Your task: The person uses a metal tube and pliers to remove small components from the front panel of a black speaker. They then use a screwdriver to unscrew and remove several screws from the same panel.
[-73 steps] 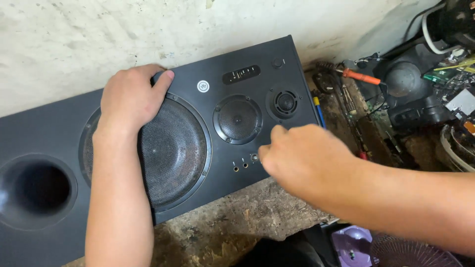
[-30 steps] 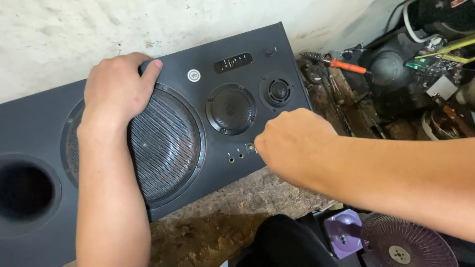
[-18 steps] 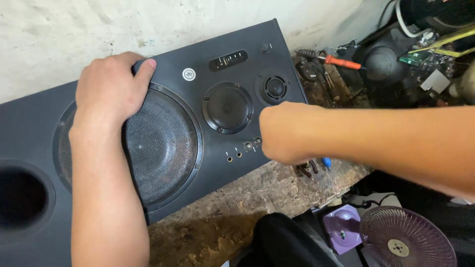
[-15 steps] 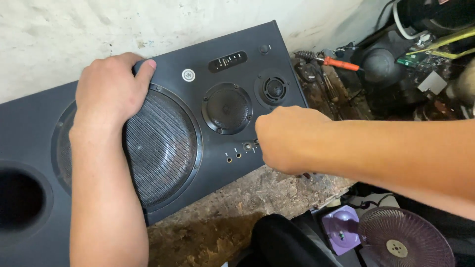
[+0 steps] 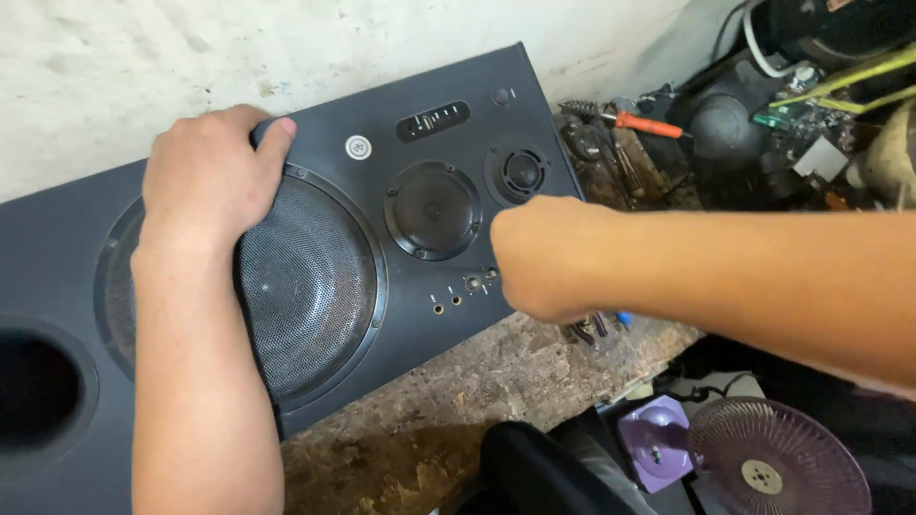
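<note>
A long black speaker cabinet [image 5: 401,105] lies face up on a worn wooden bench. My left hand [image 5: 212,174] rests flat on the upper rim of its large mesh-covered woofer [image 5: 315,286], holding the box down. My right hand [image 5: 549,257] is a closed fist at the cabinet's lower right corner, next to a row of small knobs and jacks [image 5: 463,291]. What the fingers grip is hidden under the hand. A mid-size driver [image 5: 432,210] and a small tweeter [image 5: 520,172] sit just above that hand.
An orange-handled screwdriver [image 5: 644,122] and a wire brush lie on the bench at the right, among circuit boards and cables [image 5: 811,124]. A round port hole [image 5: 33,391] opens at the cabinet's left end. Below the bench stand a small fan [image 5: 778,467] and a purple part [image 5: 654,441].
My right hand has stayed at the knob row on the lower right corner, shifting slightly. The left hand has kept its place on the woofer rim. The view drifted a little.
</note>
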